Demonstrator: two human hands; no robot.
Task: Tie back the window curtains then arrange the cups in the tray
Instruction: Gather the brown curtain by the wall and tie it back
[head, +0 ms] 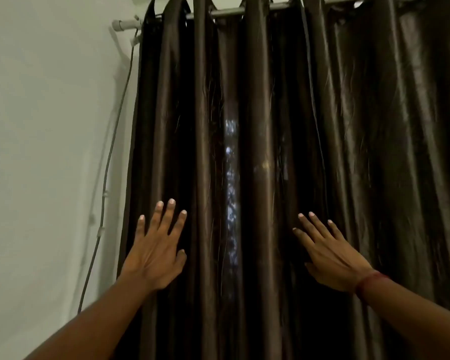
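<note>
Head view. Dark, glossy curtains hanging in deep folds from a metal rod at the top, drawn almost shut, with only a thin slit of daylight down the middle.

Left hand raised in front of the folds left of the slit, back toward the camera, fingers straight and spread wide, holding nothing. Right hand raised at much the same height right of the slit, fingers also straight and a little spread, angled up and to the left, holding nothing.

Curtain cloth directly behind both sets of fingertips, the slit lying between the two hands. Impossible to tell whether the fingertips touch the cloth or hover just in front of it.

Red band around the right wrist. Pale wall to the left of the curtains, with a grey cable running down it from beside the rod's end.
</note>
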